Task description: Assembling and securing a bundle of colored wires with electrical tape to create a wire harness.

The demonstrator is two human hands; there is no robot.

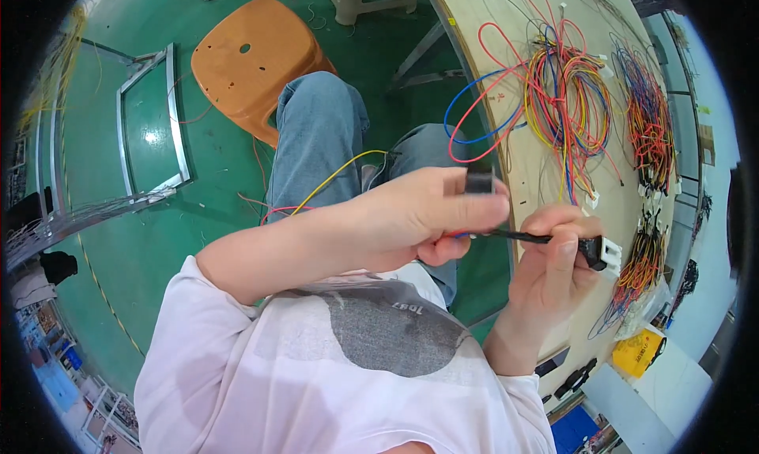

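Note:
My left hand (455,213), smeared by motion, is closed around what looks like a roll of black tape (479,180). Beneath its fingers runs a black-wrapped wire harness (518,236), with a bit of red and blue wire showing by the left fingers. My right hand (557,256) pinches the harness near its end, where a white connector (610,256) sticks out past the fingers. Yellow wire (336,174) and red wire trail across my lap on the left; how they join the harness is hidden behind my left hand and forearm.
On the wooden table (522,193) to the right lie a coiled bundle of coloured wires (565,98) and several harness bundles (648,114) with white connectors. An orange stool (253,58) stands ahead on the green floor, a metal frame (174,114) left of it. A yellow bag (639,351) lies at lower right.

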